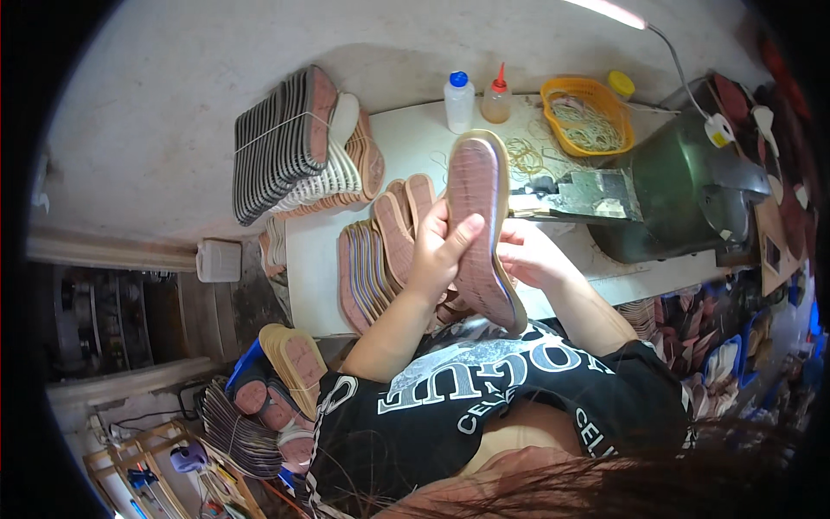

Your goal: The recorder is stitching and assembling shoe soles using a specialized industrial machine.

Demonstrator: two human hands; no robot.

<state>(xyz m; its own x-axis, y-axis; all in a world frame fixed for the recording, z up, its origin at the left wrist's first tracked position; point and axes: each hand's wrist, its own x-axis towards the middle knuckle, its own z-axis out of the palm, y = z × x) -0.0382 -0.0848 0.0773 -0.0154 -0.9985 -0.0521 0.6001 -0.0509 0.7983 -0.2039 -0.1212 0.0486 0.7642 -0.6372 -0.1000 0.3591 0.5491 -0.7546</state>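
Note:
Upright in front of my chest is a shoe sole with a pinkish, creased face and a pale tan edge. My left hand grips it from the left, the thumb lying across its face and the other fingers partly hidden. At the opposite edge my right hand is closed, its curled fingertips at the rim and partly behind the sole. A row of similar stacked soles stands on the white table, left of my left forearm. Two loose-looking soles lean next to that row.
A dark green sewing machine occupies the table's right side. Behind it sit a yellow basket of rubber bands, a blue-capped bottle and a red-nozzled bottle. Tied sole bundles stand at the back left. A lit lamp hangs above.

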